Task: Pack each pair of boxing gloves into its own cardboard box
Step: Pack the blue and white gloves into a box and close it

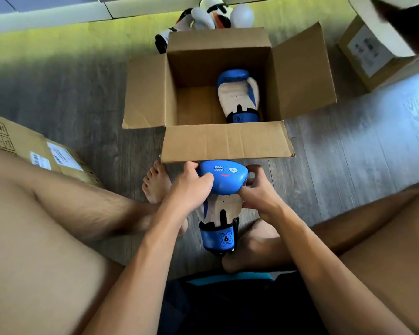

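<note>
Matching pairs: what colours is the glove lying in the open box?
The glove is blue and white; head view.

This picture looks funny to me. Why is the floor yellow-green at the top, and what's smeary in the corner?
Head view: far floor brightly lit, tinted yellow-green, near floor shadowed; top right, a dark shape is blurred beyond telling; wide lens stretches the legs; the held blue glove is sharp.

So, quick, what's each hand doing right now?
Left hand: fingers curled round the blue boxing glove, holding it.
Right hand: gripping the same glove from the other side.
</note>
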